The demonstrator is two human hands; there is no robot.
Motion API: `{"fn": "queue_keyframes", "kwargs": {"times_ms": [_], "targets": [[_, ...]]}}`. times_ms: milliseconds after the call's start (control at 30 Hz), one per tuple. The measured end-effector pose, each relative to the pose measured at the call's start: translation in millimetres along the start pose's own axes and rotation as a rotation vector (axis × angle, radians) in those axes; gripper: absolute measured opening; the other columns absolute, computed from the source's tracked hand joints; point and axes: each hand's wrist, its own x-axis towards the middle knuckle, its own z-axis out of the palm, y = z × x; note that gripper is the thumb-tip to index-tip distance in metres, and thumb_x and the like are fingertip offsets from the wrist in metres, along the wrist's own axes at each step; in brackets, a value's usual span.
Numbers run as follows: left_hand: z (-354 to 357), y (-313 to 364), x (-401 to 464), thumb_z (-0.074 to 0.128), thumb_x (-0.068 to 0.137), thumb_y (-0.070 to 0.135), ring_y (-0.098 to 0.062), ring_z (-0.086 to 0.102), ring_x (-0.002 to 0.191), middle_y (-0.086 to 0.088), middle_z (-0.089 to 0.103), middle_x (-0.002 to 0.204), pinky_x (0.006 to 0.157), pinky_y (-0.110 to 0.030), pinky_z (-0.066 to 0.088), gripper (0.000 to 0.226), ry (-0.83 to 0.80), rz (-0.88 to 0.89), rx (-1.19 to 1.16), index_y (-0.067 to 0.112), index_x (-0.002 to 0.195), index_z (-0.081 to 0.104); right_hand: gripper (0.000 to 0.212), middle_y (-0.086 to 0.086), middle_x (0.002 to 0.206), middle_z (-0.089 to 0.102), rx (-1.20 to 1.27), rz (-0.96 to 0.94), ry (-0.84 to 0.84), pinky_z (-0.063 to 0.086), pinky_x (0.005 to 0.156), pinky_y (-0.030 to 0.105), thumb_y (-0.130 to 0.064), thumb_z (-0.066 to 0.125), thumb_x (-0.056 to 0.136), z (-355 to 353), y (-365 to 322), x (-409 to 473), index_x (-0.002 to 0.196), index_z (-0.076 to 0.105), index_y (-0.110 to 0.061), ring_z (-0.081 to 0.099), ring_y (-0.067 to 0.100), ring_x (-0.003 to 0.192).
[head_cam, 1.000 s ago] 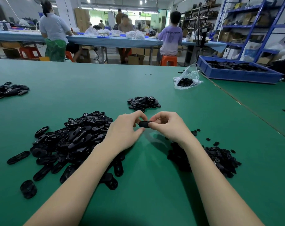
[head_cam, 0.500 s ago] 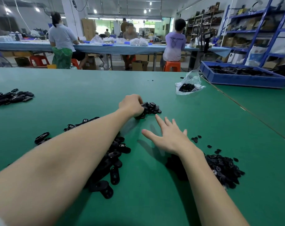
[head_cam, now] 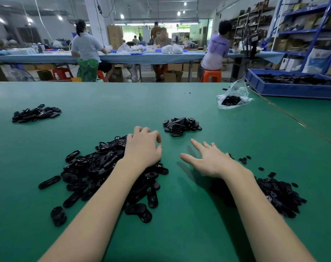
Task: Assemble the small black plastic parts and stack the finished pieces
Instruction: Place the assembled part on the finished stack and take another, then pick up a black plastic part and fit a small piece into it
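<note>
left hand (head_cam: 142,148) has pulled back from the finished stack (head_cam: 181,124) and now sits over the far edge of the big pile of oblong shells (head_cam: 96,173), fingers curled down loosely; it seems to hold nothing, though the fingertips are hidden behind the knuckles, so a part under them can't be ruled out. half a second ago that hand was out at the stack, and a second ago both hands pinched one piece between them. reads as: piece assembled, dropped on the stack, cycle restarting.

largest to smallest:
- green table (head_cam: 179,233), bare between the forearms.
- oblong shells pile, under and left of the left forearm.
- pile of small inserts (head_cam: 281,193), right of the right forearm, a few strays just beyond it.
- finished stack, ahead of both hands, apart from them.
- second small heap (head_cam: 36,113), far left, untouched.
- clear bag (head_cam: 234,97) with black parts, far right.

right hand (head_cam: 210,161) is flat and spread, fingers straight, empty, hovering just left of the inserts.

likely next: left picks a shell, right an insert.
</note>
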Motion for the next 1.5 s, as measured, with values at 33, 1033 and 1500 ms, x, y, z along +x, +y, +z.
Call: {"fn": "queue_keyframes", "kwargs": {"times_ms": [33,1033,1500], "targets": [[-3.8,-3.5,-0.2,0.053,0.095,0.037,-0.025,0.034,0.134,-0.002,0.054,0.134,0.106,-0.042,0.032,0.03,-0.042,-0.017,0.089,0.028,0.124,0.059,0.087,0.002,0.173,0.003,0.002,-0.006,-0.011,0.008,0.124,0.062,-0.083,0.036,0.09,-1.1,0.3,-0.7,0.161,0.002,-0.046,-0.004,0.025,0.159],[-11.3,24.7,-26.3,0.071,0.08,0.023,-0.012,0.063,0.101,0.021,0.07,0.099,0.092,-0.036,0.051,0.02,0.056,0.01,-0.559,0.037,0.094,0.068,0.046,-0.004,0.138,0.06,0.069,0.007,0.145,0.045,0.096,0.036,-0.042,0.071,0.087,-23.0,14.7,-13.2,0.132,0.06,-0.04,0.054,0.02,0.127],[1.5,50.1,-38.2,0.075,0.08,0.013,0.002,0.053,0.054,0.011,0.07,0.087,0.063,-0.003,0.042,0.019,-0.121,-0.035,-0.848,0.026,0.094,0.071,0.033,-0.004,0.123,0.07,0.07,0.234,0.306,0.05,0.085,0.033,-0.03,0.064,0.093,-28.9,47.9,-17.3,0.125,0.069,-0.034,0.061,0.023,0.115]]}}
